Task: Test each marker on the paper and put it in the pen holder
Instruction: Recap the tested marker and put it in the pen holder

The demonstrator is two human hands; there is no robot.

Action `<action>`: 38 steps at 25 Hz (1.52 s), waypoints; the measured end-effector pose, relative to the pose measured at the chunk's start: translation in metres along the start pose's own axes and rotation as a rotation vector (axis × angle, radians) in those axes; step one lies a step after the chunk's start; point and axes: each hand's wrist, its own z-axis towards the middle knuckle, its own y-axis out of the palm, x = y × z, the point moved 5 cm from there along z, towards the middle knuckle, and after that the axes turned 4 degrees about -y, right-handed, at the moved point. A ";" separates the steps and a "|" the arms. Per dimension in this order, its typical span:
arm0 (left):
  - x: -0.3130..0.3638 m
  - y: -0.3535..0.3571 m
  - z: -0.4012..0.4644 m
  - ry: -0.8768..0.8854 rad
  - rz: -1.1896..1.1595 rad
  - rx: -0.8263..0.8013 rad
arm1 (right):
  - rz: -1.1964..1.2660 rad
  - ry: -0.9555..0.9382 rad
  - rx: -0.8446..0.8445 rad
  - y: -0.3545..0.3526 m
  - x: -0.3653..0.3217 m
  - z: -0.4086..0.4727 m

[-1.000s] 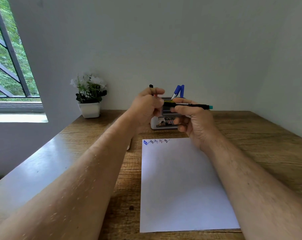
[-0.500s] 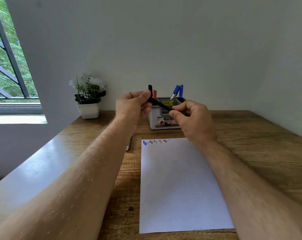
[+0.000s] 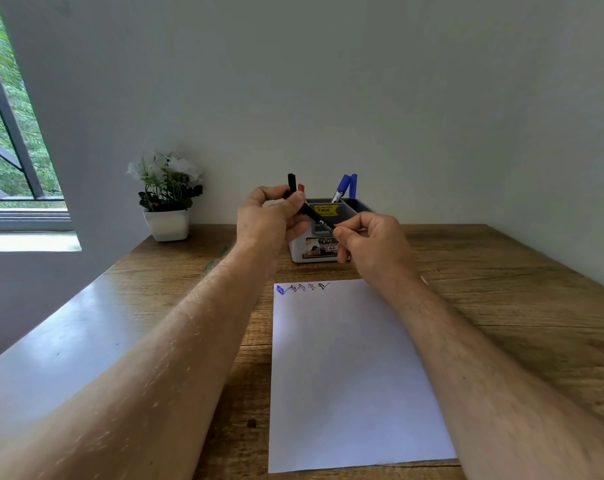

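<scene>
Both my hands pinch the black marker: left hand at its 10 o'clock end, right hand mid-barrel. Light, stiff, slick imo.

Grainy wooden table, matt white paper, glossy plastic pen holder.

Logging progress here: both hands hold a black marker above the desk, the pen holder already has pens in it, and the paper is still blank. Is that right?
Not quite: the paper is not blank. The head view shows a row of small test scribbles along its top edge. The rest stands: both the left hand and right hand hold the black marker, and the pen holder has pens.
</scene>
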 end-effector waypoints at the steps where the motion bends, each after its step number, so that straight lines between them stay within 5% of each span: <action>1: -0.001 0.004 -0.001 0.001 0.015 -0.009 | -0.002 -0.002 0.001 0.002 0.000 0.001; 7: 0.004 0.027 -0.013 0.199 0.148 0.036 | 0.051 0.016 0.031 0.003 0.003 0.001; 18: 0.056 0.095 0.016 0.695 0.514 0.053 | -0.409 -0.077 0.229 -0.010 0.010 0.008; 29: -0.006 0.119 0.061 0.687 1.220 -0.031 | -0.405 -0.138 0.179 -0.008 0.010 0.009; 38: 0.002 0.121 0.055 0.675 1.361 0.024 | -0.431 -0.091 0.164 -0.006 0.012 0.012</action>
